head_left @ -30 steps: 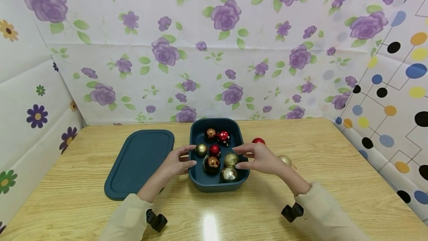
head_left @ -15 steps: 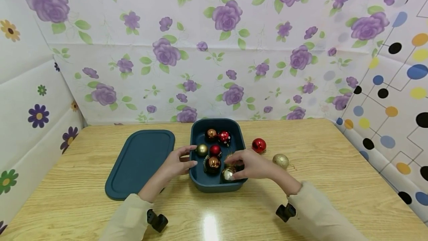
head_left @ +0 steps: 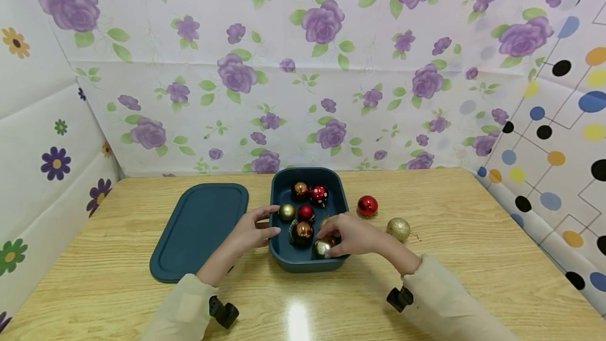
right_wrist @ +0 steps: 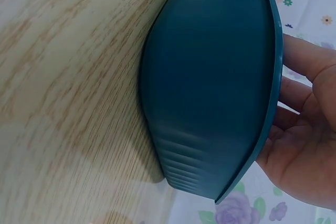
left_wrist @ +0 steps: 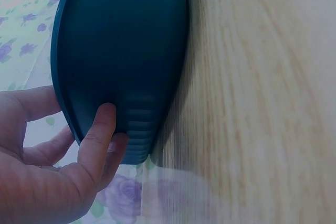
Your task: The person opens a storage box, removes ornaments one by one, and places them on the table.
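A dark teal box [head_left: 279,254] holds several Christmas balls. My left hand [head_left: 251,231] holds the box's left wall; in the left wrist view its fingers [left_wrist: 97,137] lie on the outside and the thumb passes behind the rim. My right hand [head_left: 352,234] reaches over the right rim, thumb and fingers around a large shiny gold Christmas ball [head_left: 322,247] in the front right corner. Around it lie a big copper ball [head_left: 302,231], a small red ball [head_left: 305,211] and a small gold ball [head_left: 286,212]. In the right wrist view the box wall hides the right fingertips.
A teal lid [head_left: 201,230] lies flat left of the box. On the table [head_left: 227,309] to the right rest a shiny red ball [head_left: 367,205] and a glitter gold ball [head_left: 399,229]. Farther back in the box sit another copper ball [head_left: 300,189] and a red dotted ball [head_left: 319,193].
My right hand has moved left and down into the box, from over the glitter gold ball there to around the shiny gold Christmas ball. My left hand has stayed at the box's left wall.
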{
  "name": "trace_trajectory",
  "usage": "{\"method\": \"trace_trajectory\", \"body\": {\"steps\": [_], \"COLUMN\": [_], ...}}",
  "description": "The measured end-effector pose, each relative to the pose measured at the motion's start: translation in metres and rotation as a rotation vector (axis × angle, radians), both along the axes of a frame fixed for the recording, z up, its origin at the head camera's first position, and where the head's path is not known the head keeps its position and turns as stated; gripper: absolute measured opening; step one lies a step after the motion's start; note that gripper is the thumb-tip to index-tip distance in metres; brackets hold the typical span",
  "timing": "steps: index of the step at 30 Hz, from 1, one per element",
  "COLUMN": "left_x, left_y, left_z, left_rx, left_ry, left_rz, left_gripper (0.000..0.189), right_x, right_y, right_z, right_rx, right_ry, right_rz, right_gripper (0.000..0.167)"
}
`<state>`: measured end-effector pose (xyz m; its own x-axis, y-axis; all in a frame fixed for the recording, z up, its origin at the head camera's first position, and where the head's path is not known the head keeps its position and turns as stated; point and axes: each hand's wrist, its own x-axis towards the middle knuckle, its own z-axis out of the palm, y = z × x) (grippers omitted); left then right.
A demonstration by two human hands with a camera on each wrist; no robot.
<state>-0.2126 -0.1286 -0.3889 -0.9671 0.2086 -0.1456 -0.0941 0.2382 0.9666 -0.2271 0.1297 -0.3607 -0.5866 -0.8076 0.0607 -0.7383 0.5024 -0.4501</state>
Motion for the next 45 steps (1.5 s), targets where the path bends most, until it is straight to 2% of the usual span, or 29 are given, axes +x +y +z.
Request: {"method": "trace_trajectory", "body": {"steps": [12, 17, 21, 29, 36, 45], "left_x": [0.002, 0.002, 0.001, 0.002, 0.001, 0.001], "left_y": [0.000, 0.001, 0.000, 0.000, 0.001, 0.002], "left_z": [0.002, 0.002, 0.002, 0.000, -0.001, 0.000], "left_rx": [0.016, 0.016, 0.022, 0.018, 0.023, 0.016], "left_ry": [0.002, -0.002, -0.001, -0.003, -0.004, -0.002], "left_rz": [-0.007, -0.005, -0.010, 0.003, -0.003, -0.003], "left_gripper": [0.051, 0.051, 0.051, 0.051, 0.052, 0.052], "right_x": [0.002, 0.002, 0.003, 0.001, -0.002, -0.007], "right_y": [-0.002, 0.000, 0.004, 0.015, 0.028, 0.050], "right_z": [0.001, 0.001, 0.002, 0.007, 0.012, 0.022], "right_rx": [0.048, 0.009, -0.045, -0.226, -0.371, -0.471], "right_ry": [0.055, 0.007, -0.057, -0.065, -0.165, -0.238], "right_rz": [0.014, 0.010, -0.023, -0.087, -0.165, -0.339], "right_gripper": [0.033, 0.035, 0.037, 0.041, 0.042, 0.047]}}
